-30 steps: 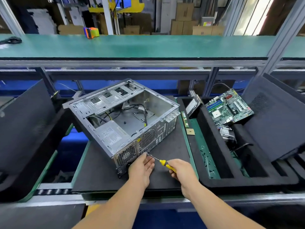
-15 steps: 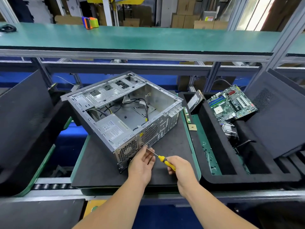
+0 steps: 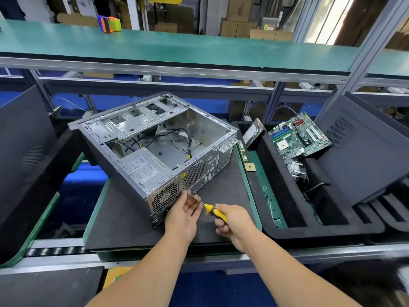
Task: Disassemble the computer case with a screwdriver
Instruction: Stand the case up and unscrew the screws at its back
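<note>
An open grey computer case (image 3: 155, 149) lies on its side on a dark mat (image 3: 124, 220), its power supply (image 3: 143, 167) still inside at the near corner. My right hand (image 3: 234, 222) grips the yellow-and-black handle of a screwdriver (image 3: 213, 210). The thin shaft points up-left, its tip against the case's rear panel beside the power supply's grille. My left hand (image 3: 183, 213) rests under the shaft with its fingers relaxed, fingertips touching the rear panel near the tip.
A black foam tray (image 3: 287, 231) at the right holds a green motherboard (image 3: 298, 136), a drive (image 3: 253, 134), a heatsink (image 3: 297, 171) and small screws. Dark case panels lean at far left (image 3: 24, 147) and far right (image 3: 363, 151). A green shelf (image 3: 177, 47) runs overhead.
The view has shifted slightly. Both hands stay at the case's rear panel; the screwdriver tip remains at the same spot and my right hand's grip looks slightly rotated.
</note>
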